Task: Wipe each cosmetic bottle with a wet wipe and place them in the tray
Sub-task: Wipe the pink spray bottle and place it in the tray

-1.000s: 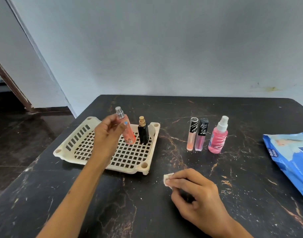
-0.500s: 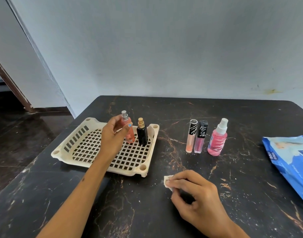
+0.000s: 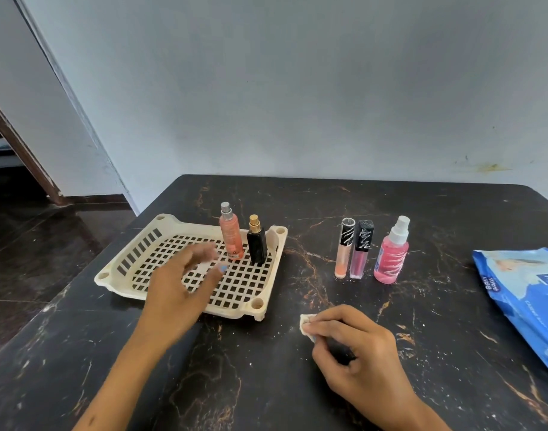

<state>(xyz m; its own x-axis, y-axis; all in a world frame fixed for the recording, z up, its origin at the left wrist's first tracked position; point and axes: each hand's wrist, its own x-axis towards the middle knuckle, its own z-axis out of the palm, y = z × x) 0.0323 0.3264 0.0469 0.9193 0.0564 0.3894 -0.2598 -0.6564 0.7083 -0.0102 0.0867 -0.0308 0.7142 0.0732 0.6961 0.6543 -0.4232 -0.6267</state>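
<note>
**Two bottles upright in the tray, three still waiting on the counter**

Head view. The left hand (image 3: 179,287) is motion-blurred above the tray (image 3: 136,253), so its fingertips are hard to make out; the fingers look spread and loose, holding nothing. The right hand (image 3: 356,346) rests near the counter's front edge with its fingers curled round a small crumpled wet wipe (image 3: 307,323), of which only a white corner shows past the fingertips. The wipes pack (image 3: 527,293) is cut off by the frame at the counter's right edge, its print too blurred to read.

The tray is cream plastic with a square-grid floor, slotted walls and round sockets at its corners. At its far right corner stand the orange spray bottle (image 3: 231,234), a slim translucent cylinder with a silver nozzle, and just beside it the black bottle (image 3: 256,244), squarish with a gold nozzle. Towards the middle of the dark, orange-veined marble counter (image 3: 266,384), two lip gloss tubes (image 3: 353,250) with black-and-white patterned caps stand touching; near them is a pink spray bottle (image 3: 391,253) with a white pump.

Half a second ago the left hand was gripping the orange spray bottle; it has now let go and drawn back towards the tray's front, leaving the bottle standing.
</note>
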